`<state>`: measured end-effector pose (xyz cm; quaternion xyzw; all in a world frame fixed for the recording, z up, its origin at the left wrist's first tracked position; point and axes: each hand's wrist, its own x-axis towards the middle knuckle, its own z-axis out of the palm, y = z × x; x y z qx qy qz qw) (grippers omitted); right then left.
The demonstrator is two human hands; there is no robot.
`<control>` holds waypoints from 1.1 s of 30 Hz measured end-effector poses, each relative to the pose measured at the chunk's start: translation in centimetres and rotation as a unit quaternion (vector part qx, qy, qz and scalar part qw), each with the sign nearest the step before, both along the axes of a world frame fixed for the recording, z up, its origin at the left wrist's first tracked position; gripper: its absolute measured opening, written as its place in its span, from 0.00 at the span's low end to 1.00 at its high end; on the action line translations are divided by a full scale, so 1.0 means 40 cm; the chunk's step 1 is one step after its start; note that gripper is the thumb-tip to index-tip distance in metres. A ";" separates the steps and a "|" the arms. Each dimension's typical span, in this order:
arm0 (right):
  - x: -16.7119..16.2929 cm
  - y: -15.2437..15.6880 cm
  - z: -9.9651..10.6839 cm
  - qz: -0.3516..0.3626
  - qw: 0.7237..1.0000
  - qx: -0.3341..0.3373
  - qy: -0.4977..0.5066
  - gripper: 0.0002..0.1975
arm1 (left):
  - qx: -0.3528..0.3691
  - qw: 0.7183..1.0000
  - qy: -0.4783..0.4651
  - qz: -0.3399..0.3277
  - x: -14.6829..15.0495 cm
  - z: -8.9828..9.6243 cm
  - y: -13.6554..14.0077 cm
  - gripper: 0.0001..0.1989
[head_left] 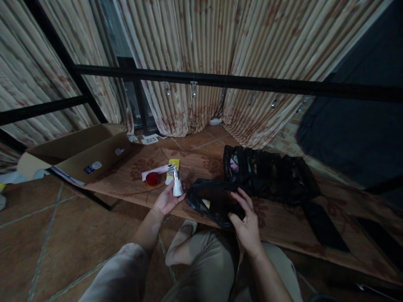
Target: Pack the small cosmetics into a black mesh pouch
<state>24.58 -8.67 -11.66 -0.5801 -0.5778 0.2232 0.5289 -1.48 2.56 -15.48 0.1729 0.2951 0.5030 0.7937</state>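
Observation:
My left hand [166, 199] is closed around a white pump bottle [177, 188] with a silver neck, held upright just left of a black mesh pouch [201, 186]. My right hand [247, 218] grips the right side of that pouch, thumb and fingers at its rim. Inside the pouch a small pale yellowish item [206, 203] shows. Beyond the bottle lie a round red jar [153, 179], a pale pink tube [147, 173] and a yellow packet [174, 162]. Behind the pouch stands a black organizer bag [277, 174] with several see-through compartments.
A brown patterned cloth [126, 184] covers the long low bench. At its left end sits an open cardboard box [75, 155]. A black metal rail [220, 79] crosses in front of striped curtains [195, 37]. Black straps [325, 226] lie on the right.

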 end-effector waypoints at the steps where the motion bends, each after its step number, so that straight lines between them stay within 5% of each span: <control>1: 0.000 0.000 0.000 -0.002 1.000 -0.001 -0.003 0.25 | 0.000 1.000 -0.002 0.000 0.000 0.000 0.000 0.15; 33: -0.002 0.002 -0.015 -0.007 1.000 -0.018 0.020 0.22 | -0.006 0.999 -0.028 0.021 -0.004 -0.011 0.000 0.14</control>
